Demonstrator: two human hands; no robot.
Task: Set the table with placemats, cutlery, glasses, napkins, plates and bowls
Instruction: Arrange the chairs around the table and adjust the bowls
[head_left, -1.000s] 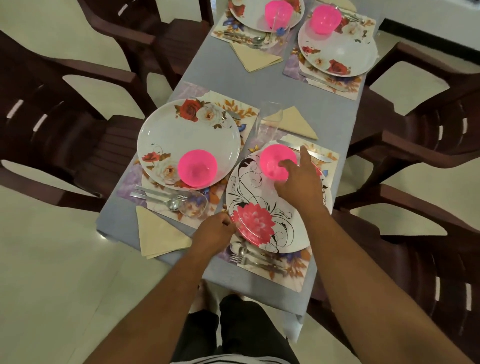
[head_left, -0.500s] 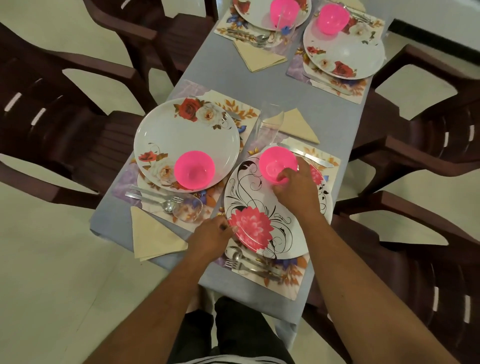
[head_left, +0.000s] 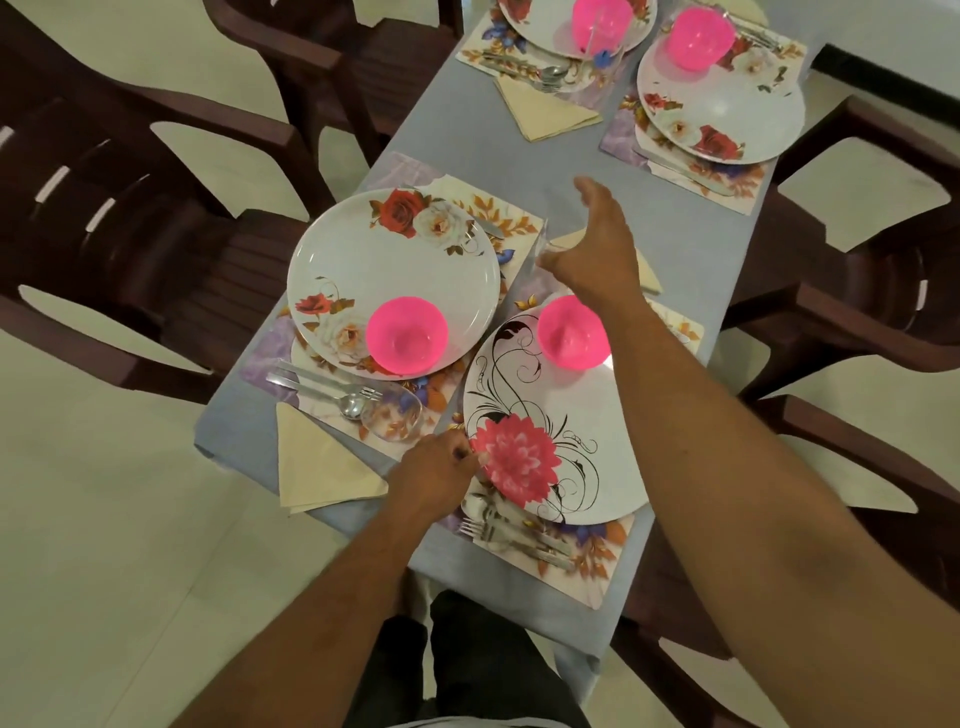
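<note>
Four settings (head_left: 719, 104) look laid. My left hand (head_left: 434, 475) pinches the dahlia plate (head_left: 556, 431) at its 8 o'clock rim; my right hand (head_left: 592, 249), fingers spread, reaches the glass (head_left: 539, 249) at 12 (mostly hidden). Judging it nearly finished.

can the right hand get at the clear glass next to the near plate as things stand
Probably yes: the right hand is open right beside the glass, fingers spread around it, with nothing between them.

Both forearms (head_left: 737, 441) are bare with no sleeves, watch or rings showing; the legs wear dark grey trousers (head_left: 483, 670).
</note>
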